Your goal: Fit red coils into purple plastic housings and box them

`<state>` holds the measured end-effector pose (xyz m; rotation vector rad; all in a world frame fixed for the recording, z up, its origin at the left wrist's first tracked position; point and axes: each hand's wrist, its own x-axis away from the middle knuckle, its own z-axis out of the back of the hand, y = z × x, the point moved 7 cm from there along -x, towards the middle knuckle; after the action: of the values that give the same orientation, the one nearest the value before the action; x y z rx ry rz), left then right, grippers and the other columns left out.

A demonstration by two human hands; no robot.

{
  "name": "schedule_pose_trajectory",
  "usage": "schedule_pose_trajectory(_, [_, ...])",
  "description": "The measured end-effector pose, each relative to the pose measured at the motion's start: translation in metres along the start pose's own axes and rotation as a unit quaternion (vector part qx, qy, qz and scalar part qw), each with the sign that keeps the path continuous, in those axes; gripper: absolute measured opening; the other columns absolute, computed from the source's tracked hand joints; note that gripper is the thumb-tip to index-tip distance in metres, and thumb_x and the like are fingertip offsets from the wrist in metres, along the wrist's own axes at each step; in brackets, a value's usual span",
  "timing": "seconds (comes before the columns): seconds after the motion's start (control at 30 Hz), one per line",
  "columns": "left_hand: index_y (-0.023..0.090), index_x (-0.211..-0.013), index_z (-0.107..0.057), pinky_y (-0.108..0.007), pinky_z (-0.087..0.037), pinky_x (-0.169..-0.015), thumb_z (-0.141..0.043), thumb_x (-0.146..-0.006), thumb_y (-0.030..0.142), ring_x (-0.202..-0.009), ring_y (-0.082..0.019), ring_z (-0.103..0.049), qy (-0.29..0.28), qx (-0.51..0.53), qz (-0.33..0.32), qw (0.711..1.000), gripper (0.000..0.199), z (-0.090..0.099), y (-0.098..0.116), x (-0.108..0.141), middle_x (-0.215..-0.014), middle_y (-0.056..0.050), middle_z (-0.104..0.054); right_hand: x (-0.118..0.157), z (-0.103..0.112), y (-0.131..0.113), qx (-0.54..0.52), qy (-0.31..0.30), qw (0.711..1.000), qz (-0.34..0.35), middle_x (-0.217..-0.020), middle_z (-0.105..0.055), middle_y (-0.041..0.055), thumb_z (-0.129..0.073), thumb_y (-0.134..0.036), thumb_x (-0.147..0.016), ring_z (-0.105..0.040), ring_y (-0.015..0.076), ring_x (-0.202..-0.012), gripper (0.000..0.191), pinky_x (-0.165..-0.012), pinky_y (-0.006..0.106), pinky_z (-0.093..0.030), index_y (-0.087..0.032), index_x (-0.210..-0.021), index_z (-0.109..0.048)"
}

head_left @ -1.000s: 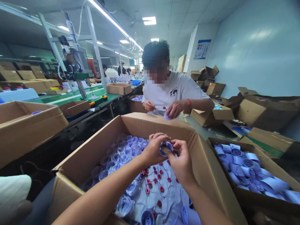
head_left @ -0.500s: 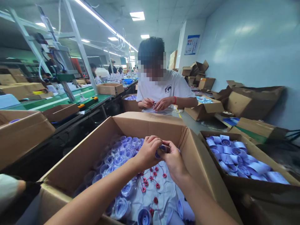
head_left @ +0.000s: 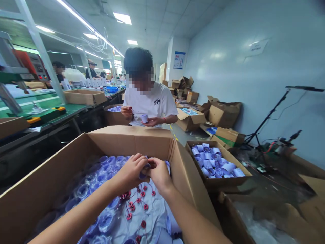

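Above the open carton, my left hand is wrapped round a small purple plastic cup, its mouth tilted toward me. My right hand meets it at the cup's rim, thumb and fingers closed together; whatever is between them is hidden. Beneath the hands, several small red round parts with thin wires are spread on a pale wrinkled sheet. Many purple cups in clear plastic wrap fill the carton's left side. Bare purple cups lie at its lower right.
A co-worker opposite holds a pale cup in one hand and a small red part in the other. At right stands a box of purple cups, with another open box nearer me. The green workbench runs along the left.
My view has swung right, so everything sits further left. Both my hands stay together at the cup. The co-worker's hands have moved apart, and a pale cup now shows in one.
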<state>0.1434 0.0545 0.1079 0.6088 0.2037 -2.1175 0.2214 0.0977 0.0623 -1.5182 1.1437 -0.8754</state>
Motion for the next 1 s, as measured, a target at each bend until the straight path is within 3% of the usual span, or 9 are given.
schedule_pose_trajectory(0.1, [0.019,-0.091,-0.049,-0.035,-0.045,-0.071,-0.074,-0.067,0.03,-0.083,-0.022,-0.054,-0.021,-0.03,-0.011,0.999,0.037,-0.001,0.001,-0.002,-0.093,-0.006,-0.062,0.0,-0.001,0.001,-0.011,-0.015,1.0,-0.002,-0.067,-0.071,0.0026,-0.074,-0.027,-0.045,-0.064,0.0195,-0.066,0.031,-0.064,0.031,-0.05,-0.015,-0.073,-0.069])
schedule_pose_trajectory(0.3, [0.02,-0.088,-0.05,-0.034,-0.044,-0.071,-0.077,-0.064,0.026,-0.083,-0.021,-0.053,-0.043,-0.046,-0.023,0.998,0.037,0.003,0.002,-0.004,-0.088,-0.004,-0.06,0.002,-0.004,-0.013,0.049,-0.036,0.995,0.076,-0.077,-0.073,0.0032,-0.063,-0.023,-0.057,-0.065,0.0209,-0.071,0.028,-0.071,0.035,-0.052,-0.017,-0.083,-0.074])
schedule_pose_trajectory(0.5, [0.018,-0.092,-0.05,-0.034,-0.046,-0.073,-0.075,-0.067,0.032,-0.085,-0.021,-0.053,-0.048,-0.056,-0.013,0.997,0.038,0.001,0.001,-0.007,-0.089,-0.005,-0.06,-0.002,-0.002,-0.005,0.021,-0.025,0.998,0.048,-0.077,-0.073,0.0024,-0.066,-0.022,-0.054,-0.064,0.0208,-0.076,0.031,-0.073,0.033,-0.052,-0.016,-0.083,-0.074])
schedule_pose_trajectory(0.7, [0.018,-0.087,-0.048,-0.035,-0.047,-0.071,-0.075,-0.067,0.033,-0.084,-0.023,-0.053,-0.024,-0.061,-0.003,0.998,0.037,-0.004,0.001,-0.003,-0.087,-0.006,-0.059,0.002,-0.003,0.008,-0.082,0.012,0.995,-0.054,-0.063,-0.069,0.0006,-0.072,-0.021,-0.042,-0.055,0.0129,-0.056,0.038,-0.054,0.025,-0.046,-0.015,-0.079,-0.073])
schedule_pose_trajectory(1.0, [0.02,-0.096,-0.049,-0.038,-0.05,-0.075,-0.066,-0.062,0.01,-0.087,-0.023,-0.054,0.012,-0.02,0.047,0.999,0.039,-0.004,-0.003,-0.002,-0.092,-0.006,-0.06,0.002,0.0,0.003,-0.034,0.047,0.998,-0.02,-0.074,-0.066,0.0016,-0.072,-0.019,-0.044,-0.058,0.019,-0.072,0.036,-0.06,0.03,-0.047,-0.02,-0.08,-0.07])
